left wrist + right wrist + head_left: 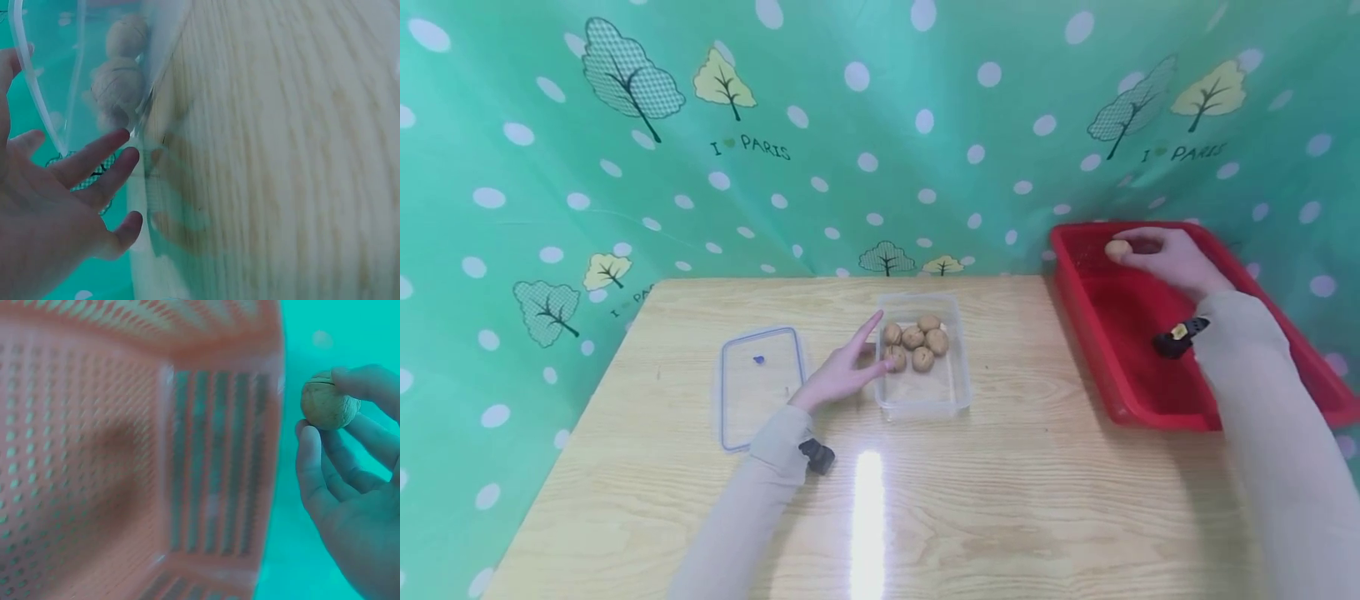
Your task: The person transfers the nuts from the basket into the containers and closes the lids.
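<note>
My right hand point(1180, 258) pinches a walnut point(1117, 251) between thumb and fingertips, above the far end of the red plastic basket point(1112, 383). In the right wrist view that walnut point(328, 401) shows pale and round, beside the basket's slotted wall point(215, 462). A clear plastic container point(925, 393) stands mid-table with several walnuts point(913, 337) grouped in its far part. Spread fingers of my left hand point(838, 375) lie at the container's left side, thumb over its rim. The left wrist view shows this hand point(69, 212) with its fingertips beside the clear wall.
A clear lid point(760, 387) with a blue seal lies flat left of the container. Green patterned cloth point(820, 125) hangs behind the wooden table point(1000, 500). The basket takes up the table's right side.
</note>
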### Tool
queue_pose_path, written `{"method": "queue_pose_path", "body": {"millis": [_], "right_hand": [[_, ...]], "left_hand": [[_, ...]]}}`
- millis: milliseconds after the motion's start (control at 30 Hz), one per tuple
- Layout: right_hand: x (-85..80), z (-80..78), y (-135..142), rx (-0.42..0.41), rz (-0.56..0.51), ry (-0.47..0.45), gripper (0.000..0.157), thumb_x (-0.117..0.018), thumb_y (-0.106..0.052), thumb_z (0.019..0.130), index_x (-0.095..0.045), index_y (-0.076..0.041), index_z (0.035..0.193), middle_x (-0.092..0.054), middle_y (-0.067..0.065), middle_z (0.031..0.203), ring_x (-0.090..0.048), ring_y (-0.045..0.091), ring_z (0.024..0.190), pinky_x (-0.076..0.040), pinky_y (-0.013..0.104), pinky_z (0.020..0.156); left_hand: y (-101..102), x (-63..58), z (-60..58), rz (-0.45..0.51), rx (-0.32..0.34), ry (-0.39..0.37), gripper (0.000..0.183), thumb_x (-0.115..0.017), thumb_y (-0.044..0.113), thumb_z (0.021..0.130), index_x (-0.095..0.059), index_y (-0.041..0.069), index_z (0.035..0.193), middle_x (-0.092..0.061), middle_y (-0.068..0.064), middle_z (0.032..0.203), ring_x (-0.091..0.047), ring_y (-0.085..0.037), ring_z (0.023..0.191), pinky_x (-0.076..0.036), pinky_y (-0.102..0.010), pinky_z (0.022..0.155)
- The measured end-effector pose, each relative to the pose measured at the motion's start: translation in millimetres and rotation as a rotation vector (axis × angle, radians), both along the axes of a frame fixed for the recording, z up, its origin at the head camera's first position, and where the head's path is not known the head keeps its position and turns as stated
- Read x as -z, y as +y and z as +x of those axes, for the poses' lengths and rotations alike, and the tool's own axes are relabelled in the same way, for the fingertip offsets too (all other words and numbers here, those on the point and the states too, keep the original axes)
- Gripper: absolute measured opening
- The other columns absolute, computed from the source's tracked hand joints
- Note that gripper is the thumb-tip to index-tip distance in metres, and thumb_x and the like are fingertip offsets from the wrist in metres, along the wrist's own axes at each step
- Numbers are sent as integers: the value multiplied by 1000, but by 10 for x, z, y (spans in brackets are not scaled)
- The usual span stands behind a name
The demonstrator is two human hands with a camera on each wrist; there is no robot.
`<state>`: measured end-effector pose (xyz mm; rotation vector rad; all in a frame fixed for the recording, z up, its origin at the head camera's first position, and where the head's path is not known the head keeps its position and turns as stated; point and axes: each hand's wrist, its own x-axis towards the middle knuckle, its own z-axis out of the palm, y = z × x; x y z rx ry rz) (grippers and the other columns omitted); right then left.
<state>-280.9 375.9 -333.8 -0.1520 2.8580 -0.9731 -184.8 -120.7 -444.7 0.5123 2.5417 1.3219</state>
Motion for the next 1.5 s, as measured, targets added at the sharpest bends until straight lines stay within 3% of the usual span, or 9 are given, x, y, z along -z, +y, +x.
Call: {"method": "queue_pose_path", "body": {"millis": [267, 467, 667, 833, 900, 1033, 1267, 1400, 1500], "right_hand": [[-273, 160, -548, -78, -45, -24, 75, -67, -51, 87, -43, -12, 146, -46, 17, 139, -41, 36, 123, -46, 56, 92], [-277, 249, -953, -175, -56, 26, 62, -69, -42, 88, -52, -9, 138, -54, 16, 132, -47, 36, 121, -43, 57, 97], [-134, 352, -1333, -301, -52, 81, 43, -70, -20, 90, -60, -4, 128, -58, 16, 125, -53, 36, 115, -45, 55, 96], [8, 492, -1639, -407, -108, 103, 38, -69, -10, 88, -62, 0, 124, -60, 18, 122, -57, 36, 111, -47, 52, 94], [86, 540, -1736, -455, -151, 113, 37, -69, -5, 87, -62, 3, 122, -61, 19, 120, -59, 36, 109, -48, 50, 94], [249, 615, -1894, -526, -188, 139, 36, -70, 0, 85, -62, 5, 120, -63, 20, 119, -61, 35, 107, -46, 48, 96], [495, 729, -2076, -542, -126, 243, 35, -71, -2, 83, -64, 2, 117, -64, 15, 113, -59, 30, 104, -47, 47, 94], [632, 774, -2166, -519, -121, 311, 38, -75, -2, 79, -65, 3, 115, -64, 16, 112, -57, 33, 107, -43, 50, 97], [726, 806, -2215, -487, -125, 353, 38, -78, -5, 77, -66, 1, 112, -61, 18, 118, -50, 36, 114, -33, 56, 102]], "left_hand": [[-44, -43, 7, -16, 27, 19, 78, -63, 37, 94, -16, 29, 156, -47, -22, 140, -47, -34, 127, -34, -62, 102], [-55, -30, 19, 3, 38, 7, 78, -63, 36, 94, -18, 24, 156, -48, -21, 140, -47, -34, 126, -34, -61, 103], [-68, 1, 16, 25, 43, -15, 79, -65, 33, 92, -18, 27, 156, -48, -20, 140, -49, -33, 125, -37, -57, 103], [-78, 9, 12, 59, 52, -26, 80, -66, 31, 92, -17, 27, 156, -45, -22, 141, -49, -34, 125, -40, -55, 101], [-69, -64, 44, 74, 60, -43, 80, -65, 26, 93, -17, 23, 156, -43, -25, 142, -47, -38, 125, -39, -57, 101], [-67, -70, 55, 96, 67, -48, 80, -65, 26, 94, -15, 20, 156, -38, -26, 146, -44, -41, 127, -37, -60, 101], [-79, 27, 17, 101, 48, -48, 80, -67, 31, 92, -19, 31, 155, -43, -21, 144, -49, -35, 125, -42, -54, 99], [-77, 16, 21, 101, 48, -40, 80, -67, 31, 91, -20, 28, 155, -45, -21, 142, -50, -34, 124, -43, -53, 99], [-77, -10, 29, 100, 55, -24, 79, -67, 29, 92, -21, 24, 156, -46, -22, 140, -50, -34, 123, -43, -52, 99]]}}
